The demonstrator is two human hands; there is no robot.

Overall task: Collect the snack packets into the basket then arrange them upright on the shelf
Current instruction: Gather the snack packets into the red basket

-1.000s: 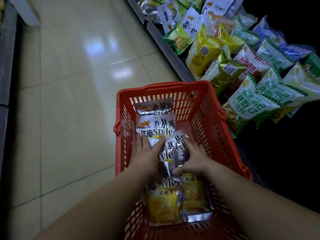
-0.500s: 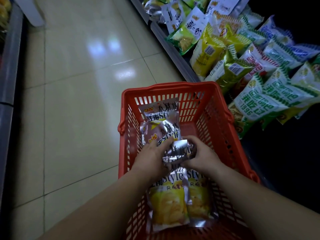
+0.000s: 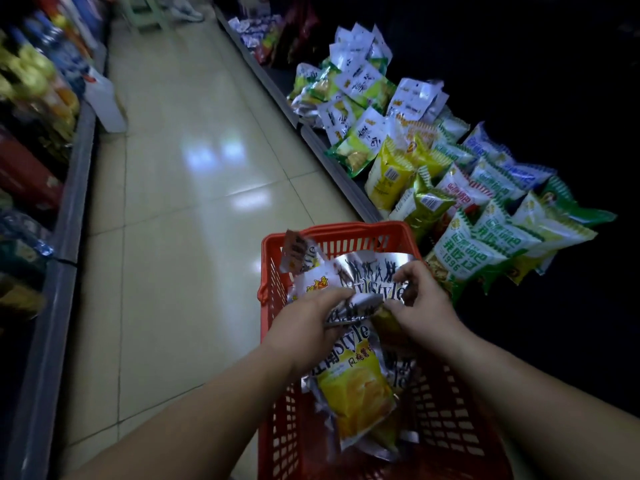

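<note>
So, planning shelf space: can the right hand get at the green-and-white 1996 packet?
Likely not yet: the right hand grips the silver packets with the left hand. The green-and-white 1996 packet lies close, just past the basket, nothing between.

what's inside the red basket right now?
Silver-and-yellow snack packets, bunched and gripped by left hand and right hand. They cover the floor of the basket; count and anything beneath are hidden.
</note>
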